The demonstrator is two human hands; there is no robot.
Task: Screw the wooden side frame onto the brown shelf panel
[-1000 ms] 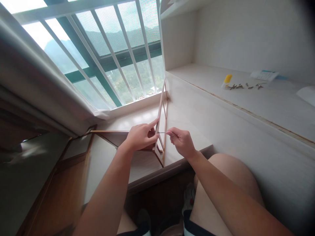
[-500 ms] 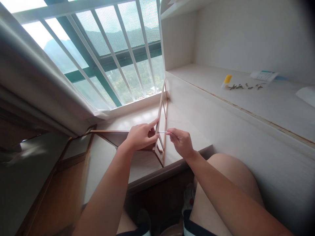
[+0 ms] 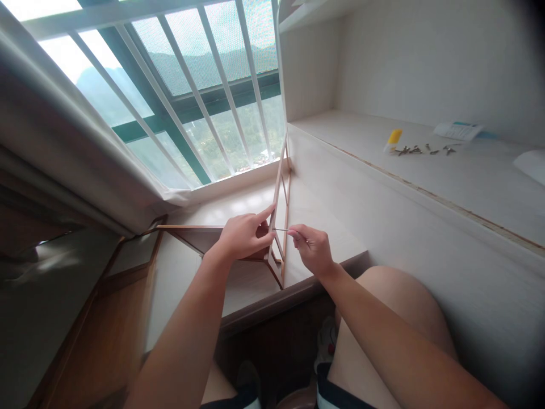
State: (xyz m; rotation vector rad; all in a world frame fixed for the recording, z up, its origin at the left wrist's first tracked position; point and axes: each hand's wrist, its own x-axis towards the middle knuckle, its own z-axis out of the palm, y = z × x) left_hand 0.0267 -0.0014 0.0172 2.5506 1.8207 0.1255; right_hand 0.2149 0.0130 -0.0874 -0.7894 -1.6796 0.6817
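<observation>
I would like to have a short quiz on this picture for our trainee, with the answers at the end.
1. True or false: the right hand holds a thin metal rod.
2. What stands closest to the small metal parts on the shelf? (a) the curtain (b) the yellow-topped item (c) the window
3. Which hand touches the frame?

Key: 1. True. 2. b. 3. The left hand.

Head camera looks forward and down at both hands (image 3: 239,238) (image 3: 314,249).
</observation>
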